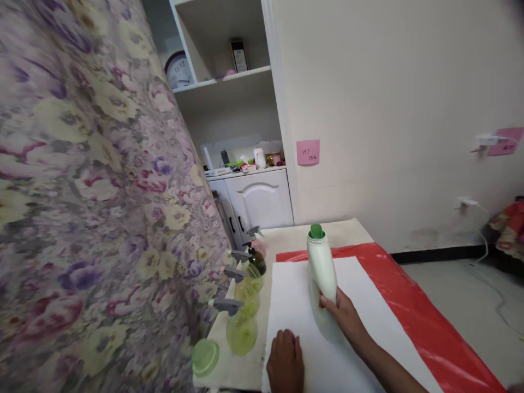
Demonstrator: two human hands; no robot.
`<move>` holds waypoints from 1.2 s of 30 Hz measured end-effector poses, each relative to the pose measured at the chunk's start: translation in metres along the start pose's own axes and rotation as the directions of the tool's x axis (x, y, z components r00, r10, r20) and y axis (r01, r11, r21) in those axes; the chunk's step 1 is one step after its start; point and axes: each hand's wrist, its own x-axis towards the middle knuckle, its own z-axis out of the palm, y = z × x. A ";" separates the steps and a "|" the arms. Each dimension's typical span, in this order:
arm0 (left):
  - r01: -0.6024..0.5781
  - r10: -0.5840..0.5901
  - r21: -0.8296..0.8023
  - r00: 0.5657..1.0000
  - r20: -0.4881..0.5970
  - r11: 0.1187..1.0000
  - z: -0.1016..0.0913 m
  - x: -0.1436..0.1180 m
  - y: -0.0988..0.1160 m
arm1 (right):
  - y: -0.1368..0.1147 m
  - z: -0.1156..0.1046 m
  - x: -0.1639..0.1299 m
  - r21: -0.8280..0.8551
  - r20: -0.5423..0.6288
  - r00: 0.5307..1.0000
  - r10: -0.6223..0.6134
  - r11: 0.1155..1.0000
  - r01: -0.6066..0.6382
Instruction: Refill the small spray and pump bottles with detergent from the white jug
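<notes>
A pale green detergent bottle (321, 265) with a darker green pouring spout stands uncapped over the white sheet. My right hand (341, 316) grips it low at its handle side, thumb toward me. Lower down, my left hand (286, 363) rests on the left edge of the white sheet (347, 349), fingers curled in a loose fist with nothing visible in them. Left of that hand, a light green cap (204, 357) sits near the table corner.
Several spray bottles (241, 330) line the table's left side, a dark one (257, 261) among them. Red plastic sheeting (409, 295) lies under the white sheet. A floral curtain (102, 218) hangs close on the left. Behind is a white cabinet (262, 199).
</notes>
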 end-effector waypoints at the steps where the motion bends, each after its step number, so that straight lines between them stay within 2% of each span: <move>1: -0.003 0.003 0.001 1.000 -0.009 1.000 0.002 0.000 -0.001 | -0.001 0.001 0.000 -0.009 -0.003 1.000 -0.008 1.000 0.008; 12: -0.027 0.031 0.059 0.997 -0.067 0.998 0.010 -0.001 -0.003 | -0.008 0.017 -0.003 -0.022 -0.034 0.997 -0.073 0.997 0.073; 23: -0.032 0.033 0.034 0.999 -0.043 0.999 -0.004 -0.001 0.001 | -0.005 0.025 -0.013 -0.006 0.001 0.997 -0.083 0.997 0.083; 36: -0.003 0.003 0.021 1.000 0.023 1.000 -0.004 0.000 0.003 | -0.005 0.027 -0.009 0.037 0.063 0.991 -0.121 0.992 0.119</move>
